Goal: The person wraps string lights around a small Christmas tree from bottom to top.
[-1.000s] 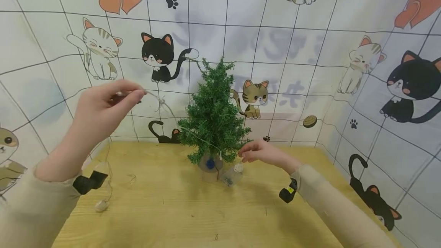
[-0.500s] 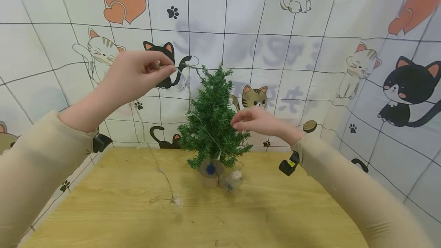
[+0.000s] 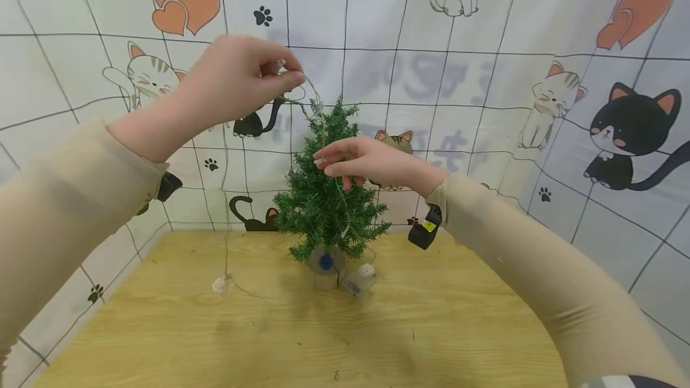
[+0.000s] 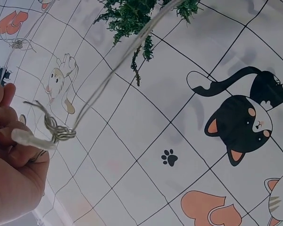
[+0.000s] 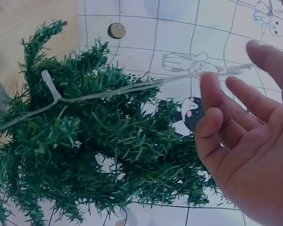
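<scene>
A small green artificial Christmas tree (image 3: pixel 307 208) stands on the table, with a string light wire (image 4: pixel 108 75) running down its front. High to the left of its top, my left hand (image 3: pixel 237 79) pinches that wire; a knot of it and a white bulb (image 4: pixel 33 140) lie by the fingers in the left wrist view. In front of the tree is my right hand (image 3: pixel 372 163), thumb and fingers spread apart beside the wire. Another white bulb (image 5: pixel 50 84) on the wire rests against the branches in the right wrist view. The rest of the string hangs behind the left forearm.
A clear battery box (image 3: pixel 360 283) lies right of the tree's base (image 3: pixel 326 280), a white ball on top of it. At the left a white tangled clump (image 3: pixel 219 284) of the string rests on the wooden table (image 3: pixel 431 328). Cat-patterned cloth walls (image 3: pixel 409 17) enclose the back and sides.
My left hand has moved up and right towards the treetop, raising the wire. My right hand has gone from beside the battery box up and left to the tree's front.
</scene>
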A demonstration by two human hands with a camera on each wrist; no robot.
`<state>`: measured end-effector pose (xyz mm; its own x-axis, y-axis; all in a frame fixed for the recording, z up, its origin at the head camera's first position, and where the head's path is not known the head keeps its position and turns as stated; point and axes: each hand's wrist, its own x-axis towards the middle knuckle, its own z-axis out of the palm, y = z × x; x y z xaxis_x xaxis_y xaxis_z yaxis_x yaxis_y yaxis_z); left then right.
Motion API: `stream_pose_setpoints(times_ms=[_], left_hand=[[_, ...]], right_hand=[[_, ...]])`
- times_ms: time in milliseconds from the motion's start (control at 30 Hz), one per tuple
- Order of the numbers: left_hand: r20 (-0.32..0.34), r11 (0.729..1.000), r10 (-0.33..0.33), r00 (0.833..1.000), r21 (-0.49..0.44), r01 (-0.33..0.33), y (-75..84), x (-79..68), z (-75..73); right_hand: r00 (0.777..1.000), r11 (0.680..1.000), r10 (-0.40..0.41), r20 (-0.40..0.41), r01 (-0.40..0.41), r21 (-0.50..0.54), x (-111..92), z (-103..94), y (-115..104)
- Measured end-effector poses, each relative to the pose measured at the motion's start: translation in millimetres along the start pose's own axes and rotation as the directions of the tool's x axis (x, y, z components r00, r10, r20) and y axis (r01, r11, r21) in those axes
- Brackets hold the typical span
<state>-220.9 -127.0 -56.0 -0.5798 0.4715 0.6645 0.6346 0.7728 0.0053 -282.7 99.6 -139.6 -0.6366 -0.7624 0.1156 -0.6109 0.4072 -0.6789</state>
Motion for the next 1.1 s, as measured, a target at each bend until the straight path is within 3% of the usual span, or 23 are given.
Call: stream_pose_setpoints(times_ms=[200,400,567,633,733,933,1033,1100], left_hand=[[0.050,0.998,0.007,0.999,0.056,-0.010,2.9,16.4,-7.0],[0.062,0.995,-0.046,0.997,0.088,0.040,-0.6,24.4,-12.9],[0.111,0.990,-0.133,0.985,-0.023,0.136,-11.9,20.5,-9.7],[0.147,0.972,-0.187,0.971,-0.114,0.204,-20.0,14.6,-4.6],[0.204,0.917,-0.255,0.945,-0.259,0.303,-33.4,-0.4,11.8],[0.359,0.744,-0.299,0.884,-0.493,0.451,-70.5,-44.9,61.6],[0.430,0.682,-0.277,0.859,-0.542,0.491,-91.2,-62.2,70.8],[0.466,0.635,-0.231,0.854,-0.593,0.495,-102.8,-68.0,67.5]], right_hand=[[0.997,0.999,-0.012,-0.081,0.015,0.036,-6.0,-9.8,-22.9],[0.980,0.999,-0.028,-0.196,0.032,0.015,-3.8,-26.7,-24.1],[0.948,0.999,-0.030,-0.318,0.022,-0.026,-1.7,-40.3,-18.1],[0.931,0.999,-0.036,-0.362,0.039,0.000,-2.4,-43.7,-19.3],[0.911,0.995,-0.029,-0.411,0.066,0.075,-6.7,-45.9,-25.5],[0.904,0.986,-0.035,-0.425,0.100,0.132,-13.6,-45.1,-36.8],[0.911,0.980,-0.031,-0.410,0.108,0.166,-12.7,-47.5,-32.1],[0.914,0.975,-0.017,-0.405,0.104,0.194,-13.0,-50.2,-24.6]])
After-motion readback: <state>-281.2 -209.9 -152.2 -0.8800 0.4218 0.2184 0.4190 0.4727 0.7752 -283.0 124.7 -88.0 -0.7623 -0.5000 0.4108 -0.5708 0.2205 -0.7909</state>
